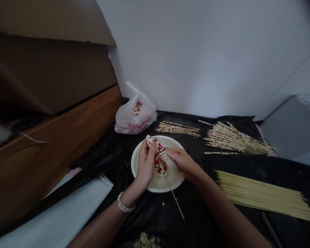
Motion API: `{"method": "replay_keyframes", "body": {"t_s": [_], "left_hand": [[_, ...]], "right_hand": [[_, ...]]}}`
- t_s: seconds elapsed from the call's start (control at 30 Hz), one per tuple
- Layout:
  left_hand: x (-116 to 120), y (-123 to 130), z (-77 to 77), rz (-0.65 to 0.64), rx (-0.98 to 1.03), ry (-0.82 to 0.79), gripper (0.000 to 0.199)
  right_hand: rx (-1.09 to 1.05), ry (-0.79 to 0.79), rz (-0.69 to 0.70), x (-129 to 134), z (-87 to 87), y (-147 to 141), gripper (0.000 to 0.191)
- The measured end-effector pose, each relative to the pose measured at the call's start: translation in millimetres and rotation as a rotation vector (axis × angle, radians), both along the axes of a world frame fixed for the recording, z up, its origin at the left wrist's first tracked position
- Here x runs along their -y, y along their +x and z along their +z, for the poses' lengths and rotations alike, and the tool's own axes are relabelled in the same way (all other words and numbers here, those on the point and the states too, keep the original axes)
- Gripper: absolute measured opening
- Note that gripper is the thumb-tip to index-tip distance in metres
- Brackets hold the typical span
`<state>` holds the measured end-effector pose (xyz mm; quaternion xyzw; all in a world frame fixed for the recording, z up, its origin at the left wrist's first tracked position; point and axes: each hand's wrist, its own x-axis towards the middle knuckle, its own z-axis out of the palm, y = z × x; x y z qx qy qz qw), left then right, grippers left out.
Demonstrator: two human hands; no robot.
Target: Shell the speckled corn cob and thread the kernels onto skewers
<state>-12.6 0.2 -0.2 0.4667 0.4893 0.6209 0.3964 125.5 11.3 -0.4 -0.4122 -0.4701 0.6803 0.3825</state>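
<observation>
A corn cob (158, 146) with mixed white and dark red kernels is held over a white bowl (147, 186). Its lower right part looks stripped of kernels. My left hand (146, 162) grips the cob from the left, thumb on the kernels. From the other side my right hand (183, 160) closes around the bare part, its thumb pointing towards the kernels. Loose red and cream kernels (161, 167) lie in the bowl below. A thin wooden skewer (177, 202) leans over the bowl's near rim, its upper end among the kernels.
A white plastic bag (136, 115) stands behind the bowl. Kernel-threaded skewers (177, 128) lie beside it, with a larger pile (228, 138) further right. Bare skewers (263, 194) lie at right. A cardboard box (51, 65) and wooden panel (67, 137) bound the left; a wall rises behind.
</observation>
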Motion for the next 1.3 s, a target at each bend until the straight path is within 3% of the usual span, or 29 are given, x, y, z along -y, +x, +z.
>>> {"method": "replay_keyframes", "body": {"t_s": [0.4, 0.73, 0.9, 1.03, 1.3], "left_hand": [[2.0, 1.6, -0.4, -0.01, 0.011, -0.018, 0.024], [6.4, 2.3, 5.7, -0.022, -0.168, 0.067, 0.017], [3.4, 2.2, 3.9, -0.009, -0.098, 0.05, 0.019], [1.9, 2.5, 2.6, -0.01, -0.028, 0.02, 0.021], [2.3, 2.1, 1.4, -0.029, 0.011, -0.006, 0.02]], "right_hand": [[0.087, 0.069, -0.046, 1.6, 10.0, -0.1, 0.023], [0.21, 0.225, -0.162, -1.0, 4.8, -2.5, 0.015], [0.14, 0.229, -0.166, -1.4, 6.0, -2.2, 0.019], [0.044, 0.144, -0.11, -0.3, 5.6, -2.6, 0.034], [-0.05, 0.013, 0.007, 0.6, 6.4, 0.4, 0.042]]}}
